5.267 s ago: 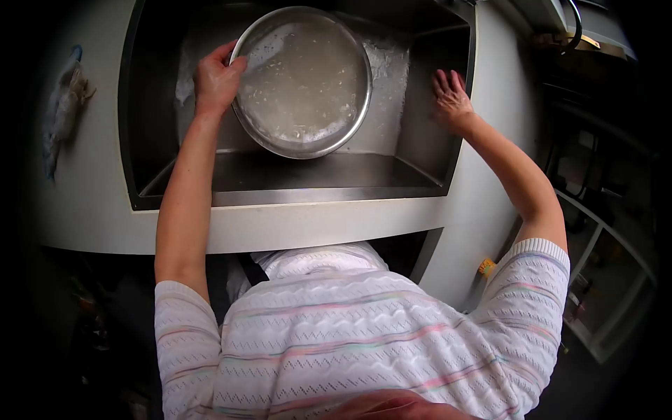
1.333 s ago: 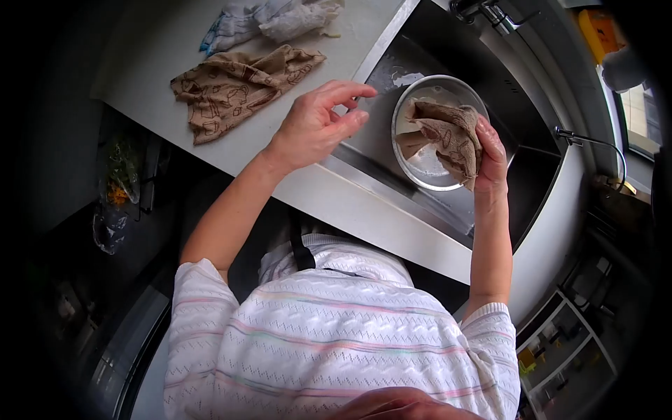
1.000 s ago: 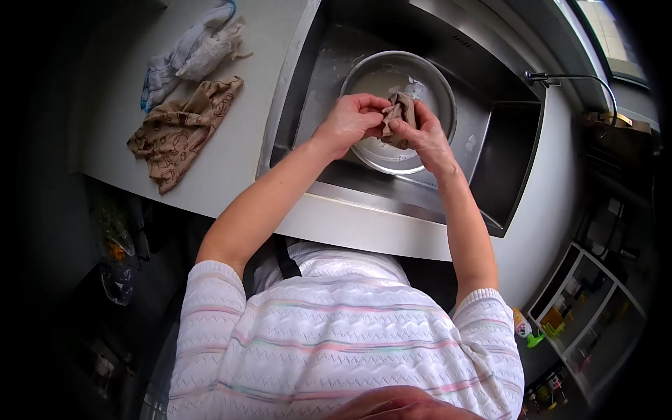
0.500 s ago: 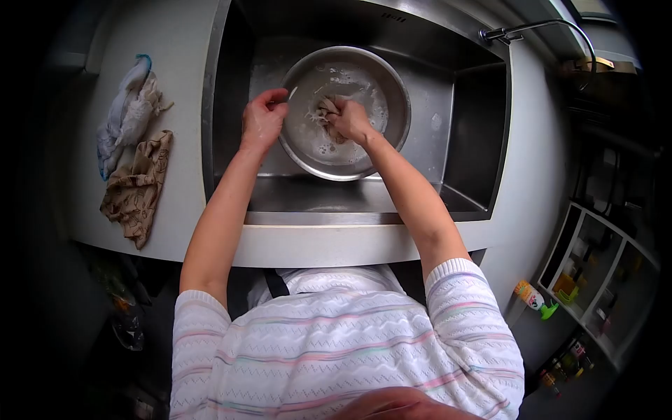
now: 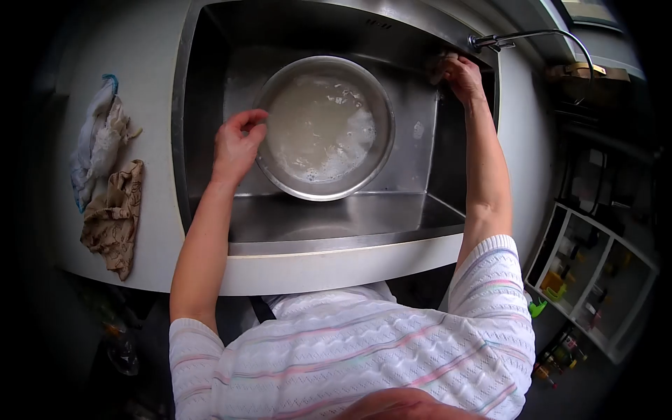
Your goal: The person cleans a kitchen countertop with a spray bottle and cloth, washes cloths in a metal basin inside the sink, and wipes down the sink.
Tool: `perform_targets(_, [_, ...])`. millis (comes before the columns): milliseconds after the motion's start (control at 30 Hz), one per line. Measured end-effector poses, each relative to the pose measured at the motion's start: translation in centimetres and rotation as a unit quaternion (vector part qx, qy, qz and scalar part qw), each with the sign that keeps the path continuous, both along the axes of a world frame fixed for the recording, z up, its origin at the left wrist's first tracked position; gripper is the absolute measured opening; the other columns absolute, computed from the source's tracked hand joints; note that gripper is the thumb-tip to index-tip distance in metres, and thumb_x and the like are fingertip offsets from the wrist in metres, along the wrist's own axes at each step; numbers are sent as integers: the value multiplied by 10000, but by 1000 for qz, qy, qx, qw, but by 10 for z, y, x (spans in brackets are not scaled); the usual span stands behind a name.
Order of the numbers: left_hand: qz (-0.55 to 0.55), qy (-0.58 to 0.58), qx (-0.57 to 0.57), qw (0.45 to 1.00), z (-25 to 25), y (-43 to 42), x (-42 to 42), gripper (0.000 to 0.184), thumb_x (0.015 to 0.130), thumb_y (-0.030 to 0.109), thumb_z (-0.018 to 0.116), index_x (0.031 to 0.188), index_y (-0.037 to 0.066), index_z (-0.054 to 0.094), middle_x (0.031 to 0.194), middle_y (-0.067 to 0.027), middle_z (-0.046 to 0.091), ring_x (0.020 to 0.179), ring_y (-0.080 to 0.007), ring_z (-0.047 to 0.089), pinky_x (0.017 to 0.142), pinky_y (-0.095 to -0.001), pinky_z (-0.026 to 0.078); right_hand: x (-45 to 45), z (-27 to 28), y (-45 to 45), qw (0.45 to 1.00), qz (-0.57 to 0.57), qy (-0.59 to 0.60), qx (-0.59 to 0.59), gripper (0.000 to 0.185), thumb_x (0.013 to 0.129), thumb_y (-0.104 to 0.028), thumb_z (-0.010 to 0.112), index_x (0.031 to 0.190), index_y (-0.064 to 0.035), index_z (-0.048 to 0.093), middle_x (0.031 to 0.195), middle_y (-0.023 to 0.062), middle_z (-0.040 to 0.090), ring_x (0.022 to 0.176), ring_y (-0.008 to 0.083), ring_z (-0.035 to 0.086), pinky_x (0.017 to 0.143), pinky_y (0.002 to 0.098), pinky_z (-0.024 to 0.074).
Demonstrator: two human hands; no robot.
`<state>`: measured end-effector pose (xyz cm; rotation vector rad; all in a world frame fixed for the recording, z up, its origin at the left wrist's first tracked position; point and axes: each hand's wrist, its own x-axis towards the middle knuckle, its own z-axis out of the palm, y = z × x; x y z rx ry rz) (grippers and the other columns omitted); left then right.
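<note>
In R hand (image 5: 465,77), clamped: bunched cloth (image 5: 439,68), blurry, at far R corner of sink (image 5: 411,157), nr tap (image 5: 492,43). With L hand (image 5: 236,145), thumb & fingers apart, by L rim of bowl (image 5: 383,133); contact unclear. In bowl, inside sink: cloudy water (image 5: 301,129) w/ froth. On counter (image 5: 155,182) to L: brown rag (image 5: 112,220) beside white bundle (image 5: 103,143).

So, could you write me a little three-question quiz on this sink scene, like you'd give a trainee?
1. What fills the round metal basin?
A) Dry rice
B) Cloudy water
C) Stacked plates

2. True or false: the brown patterned cloth on the counter lies to the right of the sink.

3. Which of the person's hands is nearer the curved tap?

Key:
1. B
2. False; it lies to the left.
3. The right hand, at the sink's far right corner.
</note>
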<state>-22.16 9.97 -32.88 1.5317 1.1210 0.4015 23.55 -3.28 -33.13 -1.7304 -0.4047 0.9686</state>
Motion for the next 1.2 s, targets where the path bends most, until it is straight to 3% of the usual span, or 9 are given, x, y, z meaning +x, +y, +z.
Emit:
perform_targets(133, [-17,1,-38,999,11,-1,0,263,762,89,585,1006,6,634,919,-47,638,871,-113,565,804,-250,430,-131,-17,101,981,101,-163,39,173,768,-89,619,873,46,645,756,78,650,691,126,593,613,257,463])
perform_targets(233, [-24,28,-37,999,14,-3,-8,260,758,93,588,999,10,637,907,-50,641,850,-115,571,782,-250,436,-210,-46,170,909,224,-347,56,181,789,-195,595,881,-50,653,837,183,636,777,307,625,675,383,486])
perform_targets(500, [-16,-12,1,1000,0,5,-5,258,751,110,589,981,7,640,871,-63,648,798,-131,592,734,-259,458,-73,3,65,766,289,-551,-160,223,764,-286,555,868,-110,644,800,142,637,795,311,614,713,424,490])
perform_targets(633, [-38,25,3,999,11,5,-5,250,771,75,586,1005,1,632,913,-48,642,849,-110,572,793,-246,435,7,4,-17,845,101,-477,-219,286,715,-306,628,905,-97,674,809,132,651,769,292,632,730,364,497])
perform_targets(667, [-37,30,4,999,13,5,-6,249,771,75,586,1004,-1,632,913,-50,643,847,-111,573,792,-246,436,9,6,-17,817,99,-509,-253,298,717,-317,634,907,-90,670,791,129,653,756,282,637,716,355,498])
perform_targets(767, [-28,25,5,999,17,5,-4,242,773,73,584,998,-6,630,910,-51,644,842,-110,574,789,-245,438,-37,28,20,832,128,-527,-120,185,758,-217,611,873,-82,666,777,122,655,710,271,637,682,331,503])
perform_targets(833, [-26,11,-1,1000,12,7,-4,234,778,73,582,991,-9,629,904,-45,642,840,-107,572,785,-243,438,-99,37,68,928,132,-349,-7,193,765,-207,614,896,-71,654,772,136,648,697,296,628,674,335,503])
perform_targets(1000, [-23,17,-6,1000,7,9,-8,216,785,74,581,981,-4,628,885,-23,633,812,-86,560,756,-225,433,-190,13,162,848,270,-455,-23,214,779,-246,555,936,-141,656,916,159,624,866,343,587,775,413,480])
perform_targets(1200, [-28,7,16,999,2,11,-12,246,772,89,589,997,-4,625,872,-50,638,783,-102,574,734,-236,449,-19,-23,21,768,285,-536,-204,221,759,-209,568,949,-147,663,889,124,646,852,295,616,738,388,495])
